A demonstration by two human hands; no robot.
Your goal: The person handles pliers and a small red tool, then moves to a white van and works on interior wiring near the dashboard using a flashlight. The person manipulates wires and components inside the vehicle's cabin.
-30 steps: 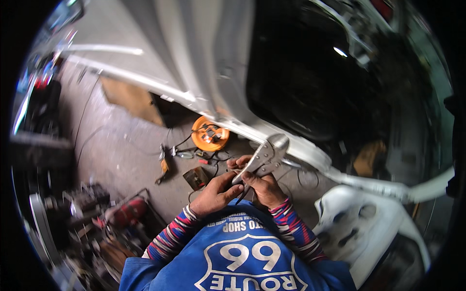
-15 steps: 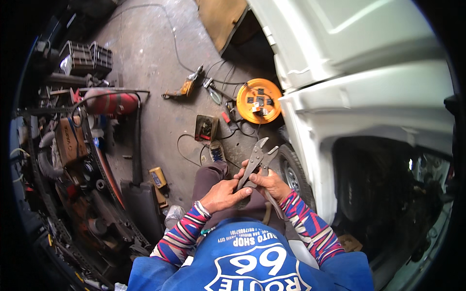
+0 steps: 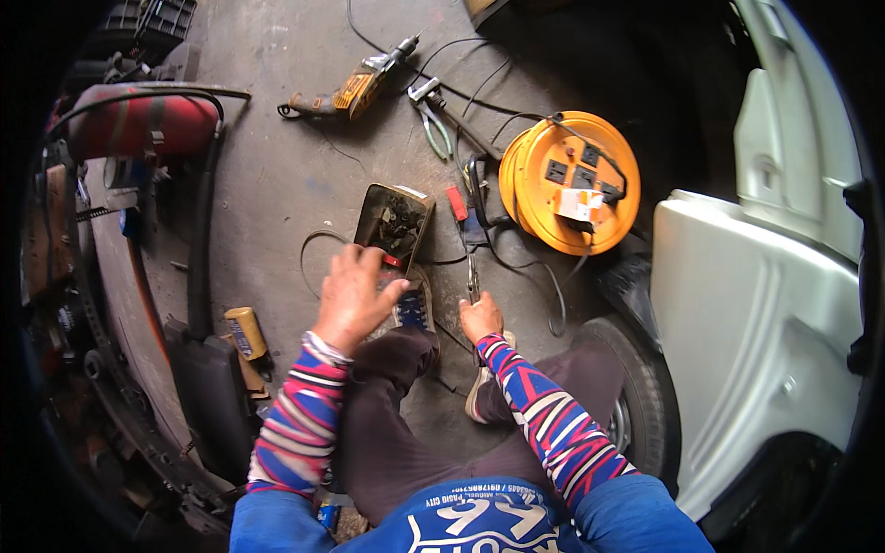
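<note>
blue shirt (image 3: 461,502), white print (image 3: 498,523) | pink-blue-white patterned sleeves (image 3: 297,419) | dark trousers (image 3: 392,442)

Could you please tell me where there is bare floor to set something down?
A bare patch of floor lies between the red tank and the open box, nearer than the power drill. Around the orange cable reel it is crowded with cords, a hammer and green-handled pliers.

Beneath you spreads a grey, scuffed floor (image 3: 263,230). Ahead, it carries a yellow-and-black drill (image 3: 358,90), a hammer (image 3: 465,127), green-handled pliers (image 3: 436,138) and, to their right, a round orange cable reel (image 3: 544,198) (black cord (image 3: 560,302) curls beside it). Nearer you, an open box (image 3: 364,217) of small dark pieces (image 3: 400,224) sits by your left shoe (image 3: 415,309).
</note>
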